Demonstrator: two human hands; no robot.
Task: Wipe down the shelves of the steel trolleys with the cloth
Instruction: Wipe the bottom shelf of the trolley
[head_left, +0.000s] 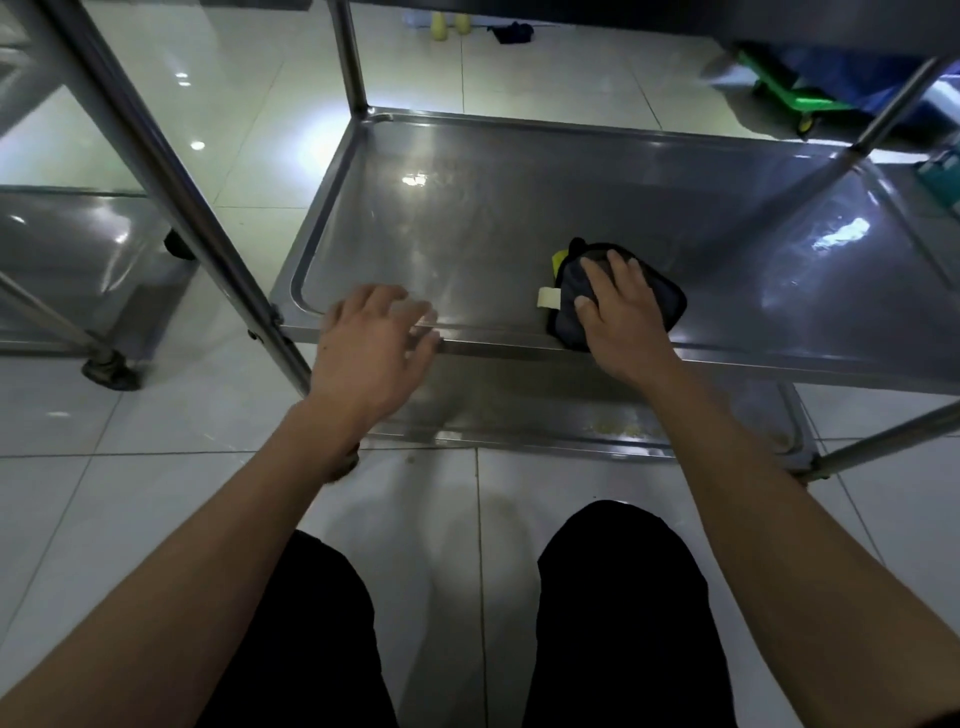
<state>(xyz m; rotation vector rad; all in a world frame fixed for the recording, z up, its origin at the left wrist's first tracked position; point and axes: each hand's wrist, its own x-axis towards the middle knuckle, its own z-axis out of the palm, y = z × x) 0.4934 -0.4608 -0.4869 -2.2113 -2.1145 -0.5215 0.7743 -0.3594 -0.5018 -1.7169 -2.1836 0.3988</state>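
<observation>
While the right hand presses flat, fingers straight, on the dark folded cloth, that cloth lies on the steel trolley's middle shelf, close to the shelf's near rim. Left of the cloth, the left hand hovers blurred at that same rim, fingers loosely spread, holding nothing
</observation>
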